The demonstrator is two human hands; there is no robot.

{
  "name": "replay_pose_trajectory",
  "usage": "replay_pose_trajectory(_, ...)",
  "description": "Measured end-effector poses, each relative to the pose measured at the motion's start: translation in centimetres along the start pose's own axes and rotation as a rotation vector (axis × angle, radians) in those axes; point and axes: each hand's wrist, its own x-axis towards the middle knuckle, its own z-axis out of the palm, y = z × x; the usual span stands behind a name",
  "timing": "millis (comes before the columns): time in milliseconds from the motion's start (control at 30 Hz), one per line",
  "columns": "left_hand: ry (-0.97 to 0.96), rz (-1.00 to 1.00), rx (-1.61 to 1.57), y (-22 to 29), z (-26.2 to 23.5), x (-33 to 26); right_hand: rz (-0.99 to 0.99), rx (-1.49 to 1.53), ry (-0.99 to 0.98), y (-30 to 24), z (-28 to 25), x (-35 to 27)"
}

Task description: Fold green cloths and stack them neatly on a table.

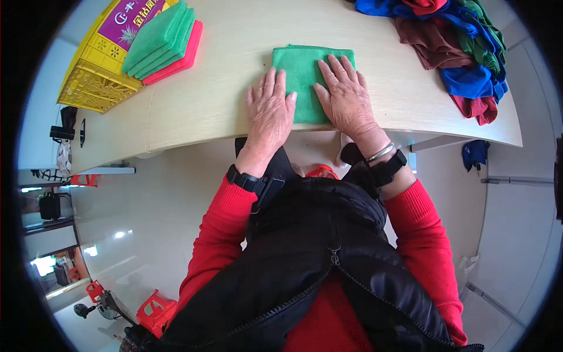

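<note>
A green cloth [308,88], folded into a rough square, lies flat near the front edge of the table. My left hand [270,105] rests on its left side, fingers stretched out and pointing away from me. On the cloth's right side lies my right hand [346,97], palm down with the fingers a little spread. Neither hand grips anything. Part of the cloth is hidden beneath both hands.
At the far left, folded green cloths [161,44] are stacked on red ones [179,64], beside a yellow crate [97,88]. A loose heap of blue, brown, green and red cloths [451,53] covers the far right. The table's curved front edge [199,139] runs before me.
</note>
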Motion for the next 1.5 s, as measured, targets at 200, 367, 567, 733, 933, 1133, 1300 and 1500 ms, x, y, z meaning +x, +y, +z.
replay_pose_trajectory(200, -0.035, -0.027, 0.093, -0.7, -1.3, -0.1, 0.048, -0.021, -0.021, 1.7, -1.2, -0.7)
replay_pose_trajectory(367, 0.045, 0.073, 0.163, -0.2, -2.2, 1.8, 0.143, -0.065, -0.063, 1.6, -2.9, 1.4)
replay_pose_trajectory(567, 0.041, 0.215, -0.056, 1.1, 1.5, 6.4, 0.017, -0.033, -0.063, 1.1, -0.4, 3.2)
replay_pose_trajectory(733, 0.036, 0.193, -0.056, 0.8, 2.7, 6.3, 0.016, 0.056, -0.032, 1.6, 0.9, 2.6)
replay_pose_trajectory(933, -0.099, 0.107, -0.016, 1.1, 1.8, 6.4, 0.027, 0.103, -0.042, 1.7, 0.7, 2.6)
replay_pose_trajectory(1133, -0.090, 0.106, -0.027, 1.0, 2.2, 6.5, 0.060, 0.157, -0.013, 1.8, 0.9, 2.7)
replay_pose_trajectory(1300, -0.098, 0.105, -0.040, 0.7, 2.3, 6.4, 0.085, 0.141, -0.006, 1.7, 0.8, 2.8)
replay_pose_trajectory(1500, -0.122, 0.068, -0.042, 0.6, 2.3, 6.3, 0.118, 0.120, -0.007, 1.8, 0.8, 2.5)
